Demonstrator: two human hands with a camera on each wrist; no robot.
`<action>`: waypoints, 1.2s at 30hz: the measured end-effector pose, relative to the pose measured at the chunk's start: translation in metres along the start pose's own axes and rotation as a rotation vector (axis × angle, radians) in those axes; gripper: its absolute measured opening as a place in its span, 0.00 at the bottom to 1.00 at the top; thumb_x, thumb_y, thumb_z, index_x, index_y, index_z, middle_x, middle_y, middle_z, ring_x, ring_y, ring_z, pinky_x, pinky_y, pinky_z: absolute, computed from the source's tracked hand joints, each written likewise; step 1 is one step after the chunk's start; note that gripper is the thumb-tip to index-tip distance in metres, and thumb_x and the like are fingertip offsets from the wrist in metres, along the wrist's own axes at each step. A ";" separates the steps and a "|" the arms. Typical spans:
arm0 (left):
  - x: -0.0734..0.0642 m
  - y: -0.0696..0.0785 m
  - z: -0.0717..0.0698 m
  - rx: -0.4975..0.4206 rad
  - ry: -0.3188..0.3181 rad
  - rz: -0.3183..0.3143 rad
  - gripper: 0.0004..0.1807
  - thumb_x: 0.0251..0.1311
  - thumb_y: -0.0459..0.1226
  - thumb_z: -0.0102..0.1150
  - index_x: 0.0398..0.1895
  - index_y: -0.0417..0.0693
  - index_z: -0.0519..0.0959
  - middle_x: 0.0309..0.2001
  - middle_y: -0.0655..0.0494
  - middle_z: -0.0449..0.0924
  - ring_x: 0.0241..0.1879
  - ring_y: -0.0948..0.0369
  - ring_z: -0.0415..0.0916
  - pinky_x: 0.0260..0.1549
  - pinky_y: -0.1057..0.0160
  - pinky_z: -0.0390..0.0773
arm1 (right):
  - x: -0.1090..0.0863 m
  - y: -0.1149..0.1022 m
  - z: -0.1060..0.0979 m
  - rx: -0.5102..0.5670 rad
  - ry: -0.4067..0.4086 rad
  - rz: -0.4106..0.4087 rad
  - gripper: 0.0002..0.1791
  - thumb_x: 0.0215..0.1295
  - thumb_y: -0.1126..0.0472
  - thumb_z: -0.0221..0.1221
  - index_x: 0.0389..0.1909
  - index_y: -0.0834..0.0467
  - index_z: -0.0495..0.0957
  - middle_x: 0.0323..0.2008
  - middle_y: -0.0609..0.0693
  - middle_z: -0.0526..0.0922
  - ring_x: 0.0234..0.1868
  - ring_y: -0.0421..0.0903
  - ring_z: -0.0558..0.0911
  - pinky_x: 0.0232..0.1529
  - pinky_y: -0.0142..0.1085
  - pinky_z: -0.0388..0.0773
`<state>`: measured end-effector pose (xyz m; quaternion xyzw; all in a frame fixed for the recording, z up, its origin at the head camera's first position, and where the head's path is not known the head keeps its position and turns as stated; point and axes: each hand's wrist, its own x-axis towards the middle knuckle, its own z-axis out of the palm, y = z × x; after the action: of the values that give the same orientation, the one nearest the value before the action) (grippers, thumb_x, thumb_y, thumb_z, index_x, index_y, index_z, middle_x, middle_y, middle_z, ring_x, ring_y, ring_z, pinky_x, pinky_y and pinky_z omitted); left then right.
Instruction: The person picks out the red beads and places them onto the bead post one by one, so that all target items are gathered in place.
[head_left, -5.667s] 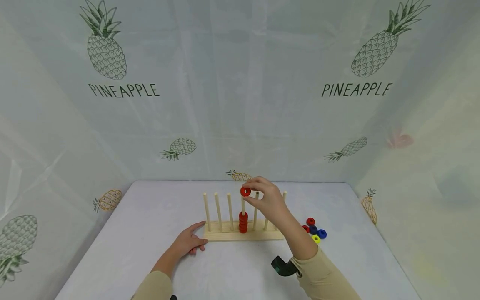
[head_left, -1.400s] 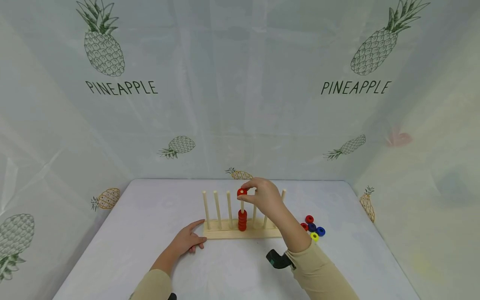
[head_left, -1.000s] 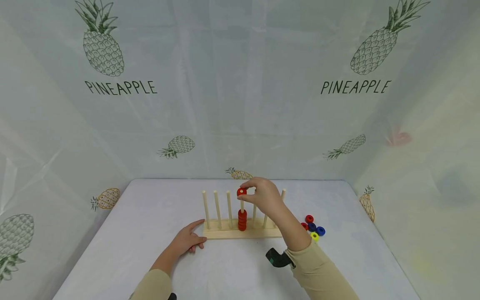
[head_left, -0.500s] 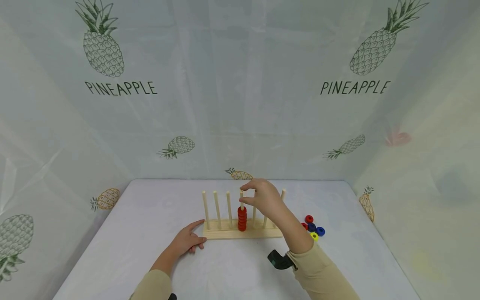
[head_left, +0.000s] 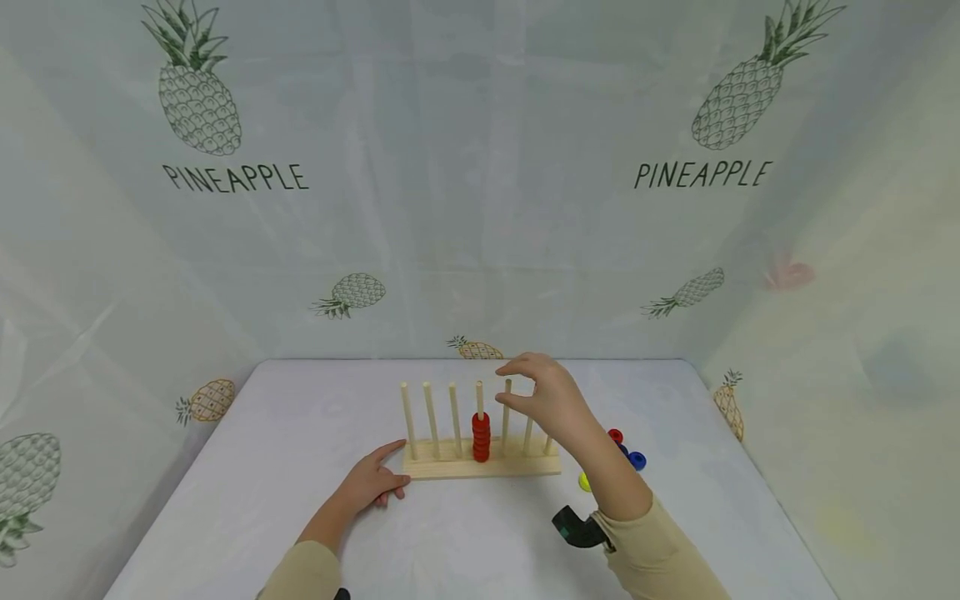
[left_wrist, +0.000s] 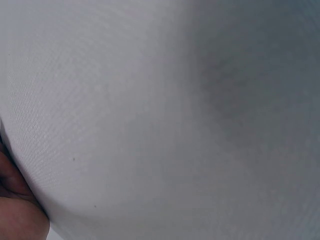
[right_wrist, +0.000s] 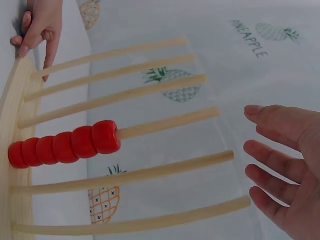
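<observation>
A wooden peg rack with several upright pegs stands on the table. Red beads are stacked on its middle peg, whose top sticks out bare. My left hand holds the rack's left end, thumb at the front edge and index finger along the back; the right wrist view shows this left hand too. My right hand hovers near the top of the peg right of the stack. Thumb and fingers are spread apart with nothing between them, as the right wrist view of this right hand confirms.
Loose beads lie right of the rack: a red bead, a blue bead and a yellow bead, partly behind the right forearm. A pineapple-print curtain surrounds the table. A black device sits on the right wrist.
The red bead that my right hand pinched at the peg's top has dropped onto the stack. My right hand has let go and moved right; the left stays at the rack's end.
</observation>
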<state>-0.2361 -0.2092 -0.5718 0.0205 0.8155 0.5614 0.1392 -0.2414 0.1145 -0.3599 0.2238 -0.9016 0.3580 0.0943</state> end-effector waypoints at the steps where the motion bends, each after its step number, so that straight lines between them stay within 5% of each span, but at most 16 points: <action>1: 0.000 -0.001 0.000 0.000 0.003 -0.002 0.42 0.58 0.35 0.67 0.74 0.41 0.58 0.20 0.50 0.82 0.10 0.66 0.65 0.12 0.69 0.67 | -0.001 0.001 -0.001 0.003 0.008 -0.004 0.17 0.54 0.60 0.72 0.47 0.54 0.85 0.50 0.46 0.81 0.57 0.51 0.75 0.55 0.49 0.73; 12: 0.000 -0.001 0.000 0.005 0.004 -0.004 0.42 0.58 0.35 0.68 0.74 0.40 0.58 0.20 0.50 0.82 0.10 0.66 0.66 0.12 0.69 0.68 | -0.022 0.013 -0.018 0.017 0.110 -0.038 0.17 0.52 0.63 0.73 0.45 0.55 0.85 0.48 0.46 0.82 0.56 0.51 0.76 0.55 0.51 0.73; 25: 0.000 0.000 -0.002 0.004 0.012 -0.011 0.42 0.58 0.35 0.67 0.74 0.40 0.58 0.20 0.50 0.82 0.10 0.66 0.65 0.12 0.68 0.68 | -0.045 0.049 -0.026 0.124 0.199 0.108 0.18 0.55 0.61 0.72 0.48 0.53 0.83 0.48 0.45 0.82 0.50 0.49 0.76 0.50 0.48 0.73; 36: 0.000 0.002 0.000 0.003 0.013 -0.020 0.42 0.58 0.35 0.68 0.74 0.41 0.58 0.20 0.50 0.82 0.09 0.67 0.65 0.12 0.69 0.68 | -0.066 0.073 -0.020 0.160 0.212 0.328 0.17 0.59 0.62 0.69 0.50 0.57 0.82 0.52 0.52 0.80 0.53 0.53 0.75 0.54 0.49 0.74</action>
<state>-0.2360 -0.2080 -0.5696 0.0088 0.8173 0.5589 0.1398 -0.2175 0.1977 -0.4112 0.0420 -0.8797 0.4604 0.1113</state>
